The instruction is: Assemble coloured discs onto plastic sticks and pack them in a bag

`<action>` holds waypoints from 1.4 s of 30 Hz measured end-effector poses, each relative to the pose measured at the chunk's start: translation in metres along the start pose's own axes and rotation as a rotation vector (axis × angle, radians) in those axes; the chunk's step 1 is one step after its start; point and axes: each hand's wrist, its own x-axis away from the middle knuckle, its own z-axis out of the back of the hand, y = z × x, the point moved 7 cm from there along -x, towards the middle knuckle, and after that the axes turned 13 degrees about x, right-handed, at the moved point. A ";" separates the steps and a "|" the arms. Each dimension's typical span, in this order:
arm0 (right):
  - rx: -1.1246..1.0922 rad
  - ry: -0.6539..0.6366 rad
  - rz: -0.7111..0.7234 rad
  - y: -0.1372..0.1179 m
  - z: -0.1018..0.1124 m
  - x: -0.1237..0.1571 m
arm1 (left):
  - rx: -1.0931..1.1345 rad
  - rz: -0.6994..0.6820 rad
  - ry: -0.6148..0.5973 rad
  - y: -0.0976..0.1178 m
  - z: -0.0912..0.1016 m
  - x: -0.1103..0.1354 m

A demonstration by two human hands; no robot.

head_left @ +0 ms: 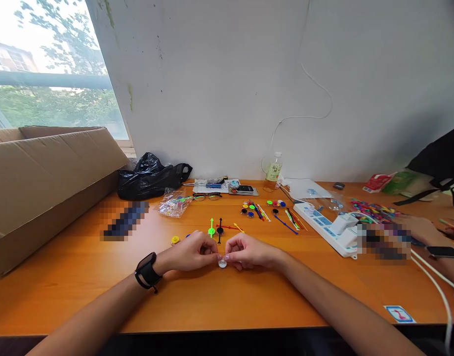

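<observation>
A small round white disc piece is at the middle of the wooden table, between my fingertips. My left hand, with a black watch on its wrist, pinches it from the left. From the other side my right hand pinches at its top too; the fingertips nearly meet and hide part of it. Just beyond stand a green disc with an arrow and a black disc with an arrow. A red arrow and a yellow arrow lie beside them. Left of my hand sits a yellow disc; a blue disc is partly hidden.
Further back are loose coloured discs and arrows, a bottle, glasses and a black plastic bag. A cardboard box fills the left. A power strip and another person's hand are at right.
</observation>
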 end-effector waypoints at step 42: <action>-0.050 0.004 -0.108 0.010 -0.004 -0.008 | -0.095 0.024 -0.046 0.001 -0.009 -0.003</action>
